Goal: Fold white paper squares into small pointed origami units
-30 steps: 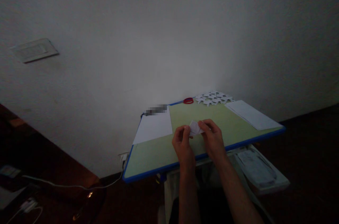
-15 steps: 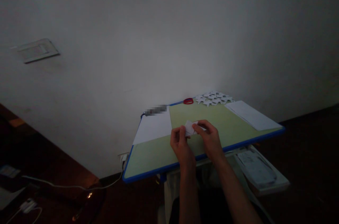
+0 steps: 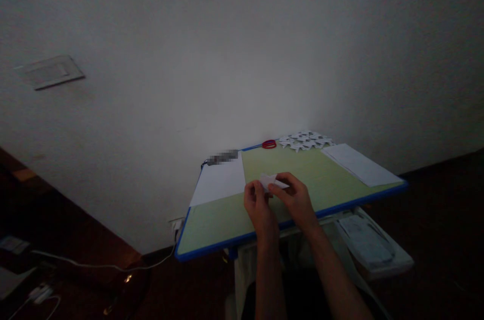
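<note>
Above the front half of the green table top (image 3: 215,229), a small piece of folded white paper (image 3: 267,179) is pinched between both hands. My left hand (image 3: 257,204) grips its left side with thumb and fingers closed. On the right side, my right hand (image 3: 294,196) is closed on the same folded paper, its thumb lying across the near part. A pointed white corner sticks out between the fingers of the right hand. The fingers cover much of the paper, so its full shape is hidden.
Several folded white paper pieces (image 3: 305,140) lie at the back right, beside red-handled scissors (image 3: 269,144). White sheets (image 3: 365,165) lie at the right, another white sheet (image 3: 219,181) at the left. A blurred grey object (image 3: 222,157) lies at the back edge. A wall rises behind.
The folded paper has turned a little in my hands, and a pointed edge now shows. My right hand has shifted slightly left, its thumb lower on the paper.
</note>
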A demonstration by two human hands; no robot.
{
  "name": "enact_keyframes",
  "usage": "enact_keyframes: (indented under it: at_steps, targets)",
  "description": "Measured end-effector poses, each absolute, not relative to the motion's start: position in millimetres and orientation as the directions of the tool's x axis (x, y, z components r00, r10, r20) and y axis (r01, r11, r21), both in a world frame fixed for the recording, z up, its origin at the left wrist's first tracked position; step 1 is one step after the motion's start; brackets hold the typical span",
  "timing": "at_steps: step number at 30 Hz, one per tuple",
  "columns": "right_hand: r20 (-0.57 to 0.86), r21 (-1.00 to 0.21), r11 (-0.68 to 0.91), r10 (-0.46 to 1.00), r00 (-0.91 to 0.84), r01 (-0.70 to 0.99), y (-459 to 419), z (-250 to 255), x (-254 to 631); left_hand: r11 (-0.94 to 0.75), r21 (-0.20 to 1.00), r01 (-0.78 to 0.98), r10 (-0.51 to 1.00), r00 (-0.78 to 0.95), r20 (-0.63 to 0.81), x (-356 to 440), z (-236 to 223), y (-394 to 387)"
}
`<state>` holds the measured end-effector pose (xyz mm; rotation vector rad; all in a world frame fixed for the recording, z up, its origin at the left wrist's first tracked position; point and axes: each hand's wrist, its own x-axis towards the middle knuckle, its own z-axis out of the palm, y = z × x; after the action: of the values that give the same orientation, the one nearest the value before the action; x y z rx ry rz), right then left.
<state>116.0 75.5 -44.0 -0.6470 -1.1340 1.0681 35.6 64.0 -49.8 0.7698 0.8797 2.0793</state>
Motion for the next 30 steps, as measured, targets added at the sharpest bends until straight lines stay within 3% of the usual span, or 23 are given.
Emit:
enact_keyframes:
  at_steps: [5, 16, 30]
  targets:
    - [0.387, -0.859, 0.384, 0.920, 0.061, -0.337, 76.6, -44.8, 114.5, -0.497, 0.756, -0.426, 0.815, -0.529, 0.238, 36.3, -47.4, 63.2]
    - [0.386, -0.854, 0.397, 0.917, 0.102, -0.337, 75.0, -43.6, 115.4, -0.517, 0.793, -0.322, 0.794, -0.527, 0.304, 36.3, -51.3, 63.2]
    - [0.372, -0.860, 0.383, 0.923, 0.099, -0.336, 75.2, -41.0, 115.7, -0.488, 0.801, -0.348, 0.812, -0.518, 0.270, 35.9, -49.6, 61.7]
